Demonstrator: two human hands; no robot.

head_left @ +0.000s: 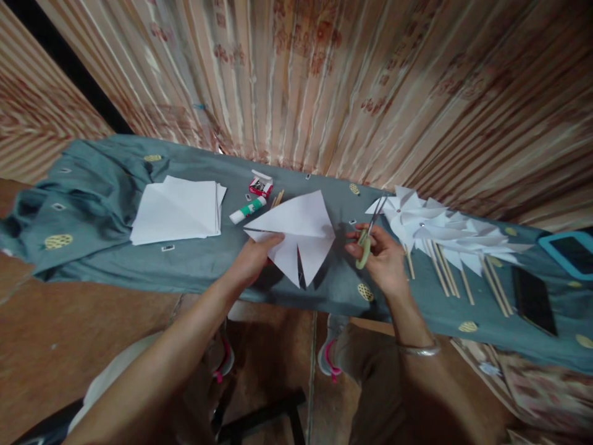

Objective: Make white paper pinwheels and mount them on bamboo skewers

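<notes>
My left hand [256, 258] pinches a white square of paper [309, 224] near its left side, thumb on top. Two slits show in the paper, one from the left corner and one from the bottom corner, both running toward the middle. To its right, my right hand [382, 253] holds scissors [365, 242] with light green handles, its fingers at the loops and the blades pointing up and away. The scissors are apart from the paper. Just beyond them lie several white paper pinwheels [422, 224] on wooden sticks [445, 272].
A stack of white paper [176, 213] lies on the left of the cloth-covered table [194, 262]. Behind my paper are a glue stick [248, 210], a small red box [260, 184] and wooden sticks [278, 198]. A dark phone [534, 300] and a blue-framed device [569, 253] lie at right.
</notes>
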